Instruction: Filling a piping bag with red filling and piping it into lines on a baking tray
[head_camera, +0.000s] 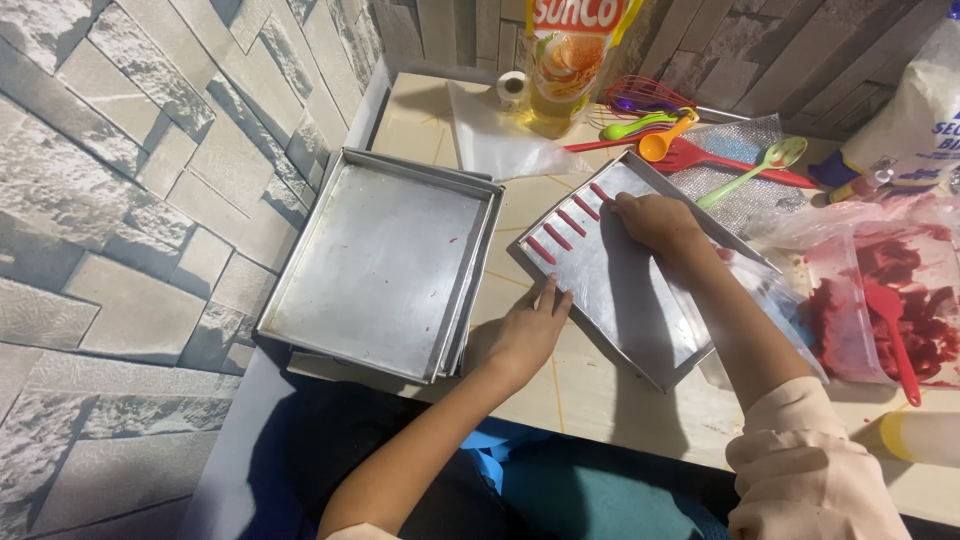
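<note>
Although the right hand (655, 220) lies knuckles-up on the far end of the tilted baking tray (620, 275), its fingertips are hidden beneath it, so I cannot tell whether they pinch anything beside the five red strips (567, 222) lined along the tray's far left edge. The left hand (530, 330) rests flat and open against the tray's near left corner. The tray sits mid-worktop (585, 385), cream tile against stone-patterned walls, with stacked empty trays (385, 265) at the left edge and a bag of red dough (890, 300) cut off at the right.
</note>
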